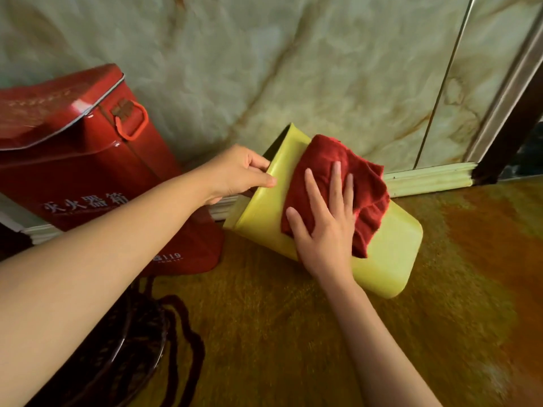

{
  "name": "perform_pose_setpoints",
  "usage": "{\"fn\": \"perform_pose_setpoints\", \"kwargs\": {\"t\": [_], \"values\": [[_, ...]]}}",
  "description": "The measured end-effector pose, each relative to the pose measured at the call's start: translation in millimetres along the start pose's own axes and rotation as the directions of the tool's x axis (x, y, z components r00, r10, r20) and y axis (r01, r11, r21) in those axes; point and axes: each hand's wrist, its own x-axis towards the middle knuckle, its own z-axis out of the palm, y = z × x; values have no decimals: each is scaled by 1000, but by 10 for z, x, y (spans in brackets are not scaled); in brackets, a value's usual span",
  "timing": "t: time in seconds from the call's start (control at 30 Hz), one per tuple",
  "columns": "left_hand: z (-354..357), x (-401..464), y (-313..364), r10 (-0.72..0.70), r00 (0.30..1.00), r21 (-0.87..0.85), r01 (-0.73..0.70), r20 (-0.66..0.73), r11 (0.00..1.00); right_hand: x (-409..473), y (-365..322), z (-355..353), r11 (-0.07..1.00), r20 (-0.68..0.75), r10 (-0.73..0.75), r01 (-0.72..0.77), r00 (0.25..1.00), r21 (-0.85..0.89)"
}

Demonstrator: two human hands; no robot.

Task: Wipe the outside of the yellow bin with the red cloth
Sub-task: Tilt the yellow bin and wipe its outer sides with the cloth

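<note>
Right hand point(326, 227) spread flat, pressing red cloth point(338, 177) on tipped yellow bin point(388, 254) side; left hand point(238, 171) pinching bin rim at 9 o'clock; red box point(88, 160) beyond.

Yellow bin point(390, 254): smooth plastic, soft satin sheen, no texture visible on the wiped side. Red cloth point(346, 177) lying on it: thick, nappy terry-like fabric, matt, crumpled. Red box point(97, 160) left of the bin: looked like painted sheet metal, glossy, with bright glints along the lid edge and white printed characters. Wall point(293, 69) behind the bin: polished marble-patterned panels, faintly reflective. Floor point(323, 333) under the bin: amber, smooth, glossy stone-like finish.
</note>
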Motion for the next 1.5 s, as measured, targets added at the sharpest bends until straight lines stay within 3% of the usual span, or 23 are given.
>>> {"fn": "perform_pose_setpoints", "kwargs": {"t": [0.07, 0.17, 0.27, 0.33, 0.47, 0.6, 0.7, 0.8, 0.97, 1.13, 1.27, 1.33, 1.43, 1.5], "values": [[27, 31, 33, 21, 999, -27, -21, 30, 999, 19, 148, -72, 999, -5, 31, -31, 1000, 26], [22, -55, -33, 23, 989, -97, -8, 149, 995, -7, 525, -274, 967, -30, 237, -233, 971, 98], [21, -270, -374, 61, 994, 295, -84, 87, 952, 13, 680, -291, 946, 6, 314, -314, 949, 79], [31, -420, -513, 65, 998, 377, -56, -12, 924, 29, 675, -268, 954, -1, 288, -287, 958, 90], [74, -352, -252, 145, 987, 269, -123, -63, 955, 9, 545, -256, 936, -20, 297, -287, 955, 205], [96, -154, 142, 137, 991, 155, -134, -9, 979, -179, 293, -197, 939, -88, 222, -188, 971, 288], [224, -30, 303, 132, 991, 139, -135, 31, 981, -285, 161, -81, 959, -197, 151, -96, 969, 265], [327, 22, 394, 168, 975, 127, -186, 144, 974, -292, 218, -30, 971, -273, 157, -98, 949, 219], [166, -313, -125, 114, 974, 410, -187, 196, 893, -260, 544, 9, 948, -142, 261, -226, 955, 225], [-19, -249, -235, 7, 990, 362, -59, 144, 930, -415, 293, 290, 940, -95, 231, -196, 968, 281], [-167, -113, -277, -32, 986, 278, -15, 163, 960, -152, 66, 471, 987, -97, 140, -131, 985, 98], [-205, -70, -302, -57, 981, 246, 11, 183, 969, -85, 116, 555, 985, -46, 144, -139, 989, 99], [-305, 34, -348, -90, 979, 234, 46, 184, 971, -298, 373, 633, 960, -20, 235, -228, 972, 163], [-357, 69, -364, -124, 978, 181, 92, 171, 979, -463, 657, 589, 874, -32, 450, -433, 892, 221]]}}
